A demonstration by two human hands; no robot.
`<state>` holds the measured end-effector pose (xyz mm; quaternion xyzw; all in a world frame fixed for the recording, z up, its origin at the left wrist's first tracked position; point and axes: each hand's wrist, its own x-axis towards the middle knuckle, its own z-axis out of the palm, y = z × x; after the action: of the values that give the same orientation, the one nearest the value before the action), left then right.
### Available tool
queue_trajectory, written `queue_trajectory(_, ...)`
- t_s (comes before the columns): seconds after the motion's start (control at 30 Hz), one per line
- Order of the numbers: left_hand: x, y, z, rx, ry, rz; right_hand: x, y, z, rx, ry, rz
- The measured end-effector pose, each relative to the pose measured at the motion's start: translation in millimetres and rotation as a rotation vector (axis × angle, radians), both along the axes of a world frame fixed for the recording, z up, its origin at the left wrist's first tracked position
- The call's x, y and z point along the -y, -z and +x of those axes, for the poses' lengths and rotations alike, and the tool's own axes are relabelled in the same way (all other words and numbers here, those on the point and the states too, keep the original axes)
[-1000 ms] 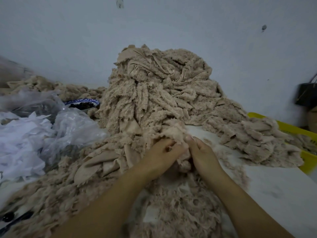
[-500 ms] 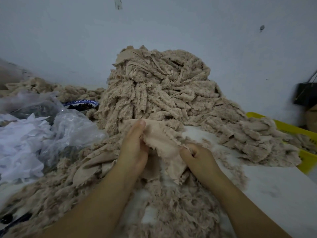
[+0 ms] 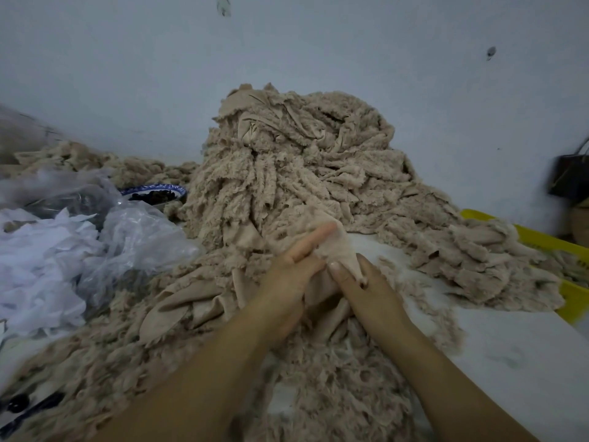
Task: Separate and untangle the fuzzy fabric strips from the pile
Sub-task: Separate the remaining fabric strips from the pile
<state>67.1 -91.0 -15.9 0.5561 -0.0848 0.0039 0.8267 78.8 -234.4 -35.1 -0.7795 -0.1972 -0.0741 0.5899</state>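
Both forearms reach in from the bottom edge and meet in the middle, just in front of the pile [image 3: 302,161]. The left hand [image 3: 287,279] is back-up and angled right. Its fingers [image 3: 314,240] are straight and held together, pointing up toward the pile and laid flat against the strip [image 3: 339,247]. The left thumb is hidden, so any pinch on that side can't be confirmed.

The right hand [image 3: 369,295] sits just beside the left, knuckles up. Its thumb [image 3: 334,268] and first finger are curled onto the strip's lower end, pinching it. The strip is smooth side out and runs from that pinch up along the left fingertips. Its top edge is blurred against the pile behind it.

The pile is tall, beige and fuzzy, heaped against the wall on the white bench [image 3: 510,352]. It spills right onto the yellow bin [image 3: 541,242]. Loose fuzzy strips [image 3: 334,397] lie under and in front of the wrists.

To the left are a clear plastic bag [image 3: 137,231] and white scraps [image 3: 38,266]. A blue-rimmed bowl [image 3: 156,190] holding something dark sits behind them.
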Motion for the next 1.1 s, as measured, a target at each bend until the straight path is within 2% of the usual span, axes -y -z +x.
queue_trajectory(0.13, -2.3, 0.0, 1.6, 0.002, -0.011, -0.015, 1.1, -1.7, 2.5, 0.092, 0.029, -0.063)
queue_trajectory(0.23, -7.7, 0.0, 4.7, -0.005, 0.021, -0.067, -0.5, -4.7, -2.9, 0.05, -0.093, -0.009)
queue_trajectory(0.33, -5.0, 2.3, 0.2, -0.008, 0.034, 0.074, 0.5, -4.2, -3.4, -0.034, -0.115, 0.125)
queue_trajectory(0.43, -3.6, 7.6, -2.3, 0.011, 0.174, 0.21, 1.6, -4.2, 2.1, -0.037, 0.06, 0.124)
queue_trajectory(0.53, -2.6, 6.5, 0.8, -0.058, 0.14, 0.216, 5.2, -2.1, 9.0, 0.151, 0.265, -0.084)
queue_trajectory(0.6, -1.9, 7.3, 7.6, -0.131, 0.054, 0.177, 3.4, -3.2, 8.8, 0.298, 0.294, -0.258)
queue_trajectory(0.67, -2.2, 6.1, 8.2, -0.145, 0.07, 0.165, -3.4, -1.8, 5.0, 0.378, 0.177, -0.432)
queue_trajectory(0.77, -5.4, 8.4, 8.8, -0.192, 0.01, 0.206, -13.9, 4.7, -1.2, 0.386, -0.001, -0.634)
queue_trajectory(0.83, -7.2, 8.8, 11.5, -0.282, -0.133, 0.11, -15.8, 6.5, -0.2, 0.33, -0.029, -0.666)
queue_trajectory(0.9, -11.6, 6.1, 16.0, -0.373, -0.23, -0.116, -14.7, 5.7, 1.5, 0.266, -0.028, -0.628)
queue_trajectory(1.0, -26.6, 1.4, 23.4, -0.447, -0.259, -0.466, -14.8, 5.3, 0.8, 0.234, -0.066, -0.626)
queue_trajectory(1.1, -37.4, 2.2, 29.7, -0.449, -0.317, -0.691, -14.5, 4.7, 0.6, 0.212, -0.031, -0.585)
